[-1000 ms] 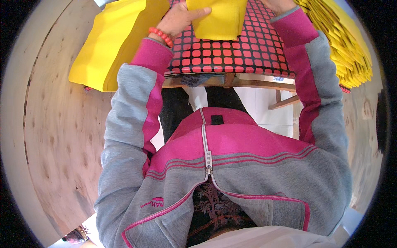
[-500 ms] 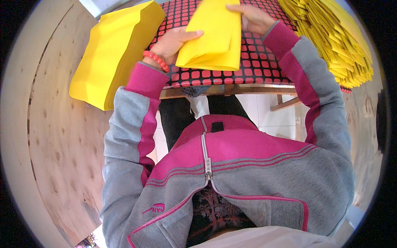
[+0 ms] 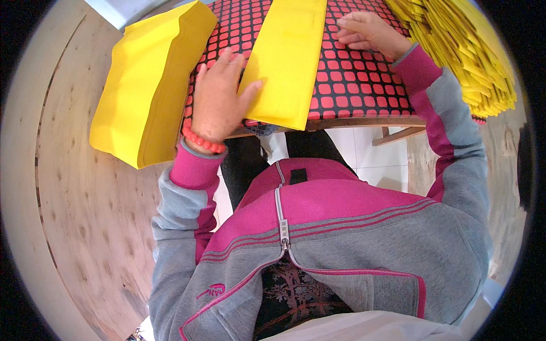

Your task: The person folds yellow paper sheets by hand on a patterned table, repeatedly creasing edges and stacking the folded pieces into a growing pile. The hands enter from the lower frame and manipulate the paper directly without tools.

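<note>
A long folded yellow sheet [image 3: 287, 62], perhaps cloth or thick paper, lies flat on the red-and-black checked table cover [image 3: 358, 91]. Its near end reaches the table's front edge. My left hand [image 3: 219, 96], with a red bead bracelet on the wrist, rests open at the sheet's left edge, the fingers spread and the thumb touching or just over it. To the right of the sheet and apart from it, my right hand [image 3: 369, 34] is held above the cover, fingers loosely curved with nothing in them.
At the left stands a thick yellow stack or block [image 3: 142, 85] with a smooth top. A pile of many folded yellow pieces [image 3: 466, 57] spreads at the far right. Pale wooden boards [image 3: 96, 199] flank both sides. A wooden table rail [image 3: 364, 122] runs along the front.
Both hands have let go of the yellow sheet, which now lies flat and lengthwise, nearer to me. My left hand has opened and come nearer; my right has moved away to the right.
</note>
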`<state>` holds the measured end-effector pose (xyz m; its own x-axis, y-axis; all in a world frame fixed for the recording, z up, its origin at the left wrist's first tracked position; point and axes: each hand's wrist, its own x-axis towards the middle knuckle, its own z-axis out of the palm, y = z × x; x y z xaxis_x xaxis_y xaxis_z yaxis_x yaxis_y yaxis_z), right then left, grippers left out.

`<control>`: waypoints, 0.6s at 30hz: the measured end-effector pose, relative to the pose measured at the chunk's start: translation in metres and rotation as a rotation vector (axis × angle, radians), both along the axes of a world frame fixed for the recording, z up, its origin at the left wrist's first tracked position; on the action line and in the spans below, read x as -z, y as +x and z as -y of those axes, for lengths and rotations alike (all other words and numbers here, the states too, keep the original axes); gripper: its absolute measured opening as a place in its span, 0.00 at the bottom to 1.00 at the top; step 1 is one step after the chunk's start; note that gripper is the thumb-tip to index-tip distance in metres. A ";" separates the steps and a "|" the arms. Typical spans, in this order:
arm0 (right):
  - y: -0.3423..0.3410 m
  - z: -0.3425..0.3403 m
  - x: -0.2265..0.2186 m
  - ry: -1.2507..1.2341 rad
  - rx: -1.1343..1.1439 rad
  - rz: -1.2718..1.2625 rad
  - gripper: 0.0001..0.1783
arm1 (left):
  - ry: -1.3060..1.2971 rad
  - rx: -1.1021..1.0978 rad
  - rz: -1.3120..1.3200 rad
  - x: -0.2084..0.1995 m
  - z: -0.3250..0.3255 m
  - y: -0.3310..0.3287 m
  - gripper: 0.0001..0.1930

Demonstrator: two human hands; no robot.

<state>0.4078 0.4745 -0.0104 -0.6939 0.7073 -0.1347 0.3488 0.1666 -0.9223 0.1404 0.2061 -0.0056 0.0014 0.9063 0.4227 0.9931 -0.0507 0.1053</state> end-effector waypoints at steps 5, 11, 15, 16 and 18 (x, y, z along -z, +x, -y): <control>-0.047 0.010 0.016 0.828 -0.142 -0.207 0.21 | 0.007 0.173 0.024 0.015 -0.012 0.024 0.30; -0.111 0.046 0.038 1.220 -0.375 -0.325 0.25 | -0.145 0.306 0.016 0.019 -0.016 0.017 0.33; -0.120 0.044 0.047 1.135 -0.550 -0.206 0.28 | -0.256 0.329 0.082 0.021 -0.016 0.010 0.33; -0.120 0.038 0.047 1.163 -0.574 -0.092 0.30 | -0.299 0.339 0.111 0.020 -0.014 0.008 0.33; -0.118 0.025 0.047 1.172 -0.558 -0.090 0.30 | -0.296 0.334 0.100 0.019 -0.014 0.008 0.34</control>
<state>0.2893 0.4500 -0.0574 -0.9049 -0.0133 0.4255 -0.0835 0.9856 -0.1467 0.1482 0.2198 -0.0251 0.2866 0.9448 0.1586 0.9116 -0.3198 0.2583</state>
